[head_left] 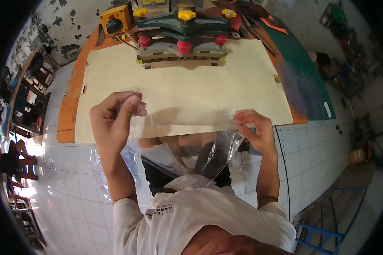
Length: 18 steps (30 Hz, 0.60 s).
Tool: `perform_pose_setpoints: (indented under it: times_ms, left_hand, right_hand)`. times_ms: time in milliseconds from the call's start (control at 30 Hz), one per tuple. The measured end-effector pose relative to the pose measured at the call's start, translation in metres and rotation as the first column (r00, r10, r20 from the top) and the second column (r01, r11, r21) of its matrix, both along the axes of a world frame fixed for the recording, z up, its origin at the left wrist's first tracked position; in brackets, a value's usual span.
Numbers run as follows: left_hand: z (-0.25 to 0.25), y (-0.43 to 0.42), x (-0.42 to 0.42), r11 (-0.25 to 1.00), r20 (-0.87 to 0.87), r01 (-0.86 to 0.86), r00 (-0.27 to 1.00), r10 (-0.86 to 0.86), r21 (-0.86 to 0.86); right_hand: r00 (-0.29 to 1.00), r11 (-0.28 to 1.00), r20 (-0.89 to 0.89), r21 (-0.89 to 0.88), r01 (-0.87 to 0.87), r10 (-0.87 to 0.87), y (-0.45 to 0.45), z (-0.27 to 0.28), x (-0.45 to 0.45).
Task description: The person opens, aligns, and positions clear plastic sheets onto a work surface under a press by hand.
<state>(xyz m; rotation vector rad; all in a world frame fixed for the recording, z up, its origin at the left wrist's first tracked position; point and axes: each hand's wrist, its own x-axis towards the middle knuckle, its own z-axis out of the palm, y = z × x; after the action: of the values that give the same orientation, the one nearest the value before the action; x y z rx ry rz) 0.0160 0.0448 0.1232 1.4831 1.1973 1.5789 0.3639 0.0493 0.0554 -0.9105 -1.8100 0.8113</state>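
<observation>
1. Film, clear and glossy (220, 154), was stretched slack between the two hands at the table's front edge, its middle sagging toward the wearer's white T-shirt (208, 212).
2. On my head-camera feed, I saw the left hand (117, 112) with its thumb pressed to curled fingers, gripping the film's left side above the paper.
3. I saw the right hand (256, 127) with thumb and fingertips nearly together, pinching the film's right upper corner.
4. Beneath both lay cream paper (200, 87), covering most of the orange-brown tabletop (67, 127).
5. At the paper's far side I made out a green-and-grey clamping fixture (181, 26) with yellow knobs (187, 15) and red cylinders (184, 47).
6. Left of it stood a yellow control box (115, 20) with a black dial.
7. Along the table's right side I saw a green mat (300, 55); white floor tiles (66, 187) showed below.
</observation>
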Motion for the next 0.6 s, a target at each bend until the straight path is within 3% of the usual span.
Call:
perform_pose_setpoints:
  times_ms: [200, 400, 467, 533, 600]
  left_hand:
    - [-0.006, 0.010, -0.011, 0.998, 0.009, -0.063, 0.998, 0.063, -0.012]
    - [-0.013, 0.009, -0.029, 0.998, 0.068, -0.064, 0.996, 0.063, 0.019]
    - [-0.012, 0.008, -0.029, 0.994, 0.095, -0.089, 0.992, 0.082, 0.064]
    - [-0.012, 0.005, -0.030, 0.988, 0.124, -0.118, 0.987, 0.105, 0.103]
    - [-0.012, 0.003, -0.031, 0.986, 0.120, -0.106, 0.989, 0.091, 0.125]
  right_hand:
    - [0.981, 0.971, -0.187, 0.215, 0.101, -0.061, 0.012, 0.012, -0.009]
    - [0.990, 0.997, -0.141, 0.080, -0.012, 0.024, 0.025, 0.018, -0.014]
    - [0.983, 0.998, -0.172, 0.037, -0.059, 0.064, 0.028, 0.017, -0.015]
    - [0.946, 0.970, -0.302, -0.166, -0.177, 0.121, 0.029, 0.018, -0.019]
    - [0.928, 0.960, -0.356, -0.199, -0.195, 0.115, 0.030, 0.014, -0.023]
